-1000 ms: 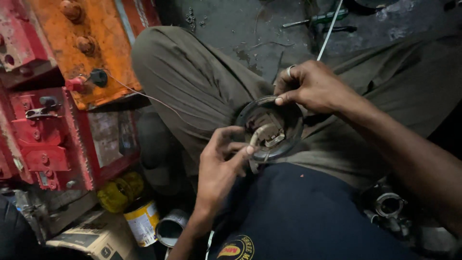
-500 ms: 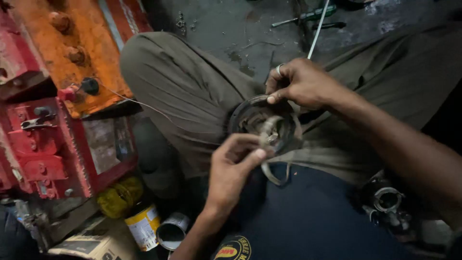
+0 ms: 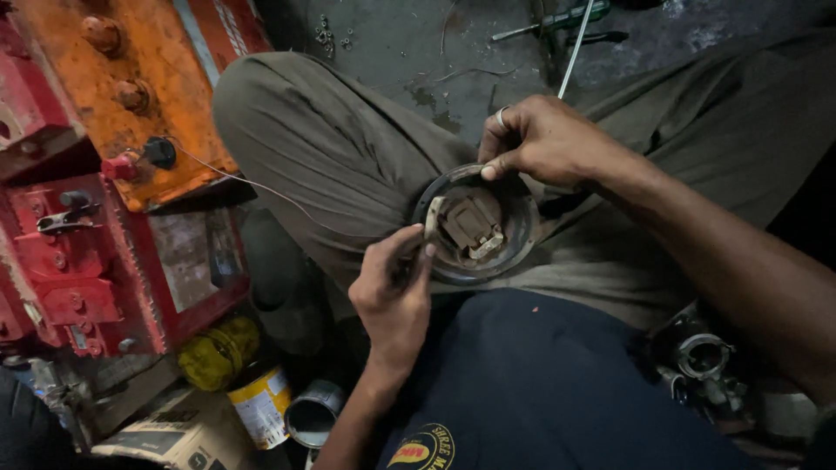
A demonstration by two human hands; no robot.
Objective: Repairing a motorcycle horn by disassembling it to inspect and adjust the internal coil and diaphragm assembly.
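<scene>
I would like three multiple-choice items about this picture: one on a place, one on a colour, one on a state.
1. Where does the round metal plate rest?
A. on the person's lap
B. on the red machine
C. on the bare floor

2. What colour is the cloth bundle beside the small tin can?
A. blue
B. yellow
C. white

3. How does the right hand meet the plate?
A. it hovers clear of it
B. it lies flat across its middle
C. its fingers grip the top rim

Answers: 1 A, the plate lies on the olive trousers. 2 B, the bundle is plainly yellow. 3 C, the fingertips pinch the upper edge, while the left hand works at the plate's left side.
</scene>
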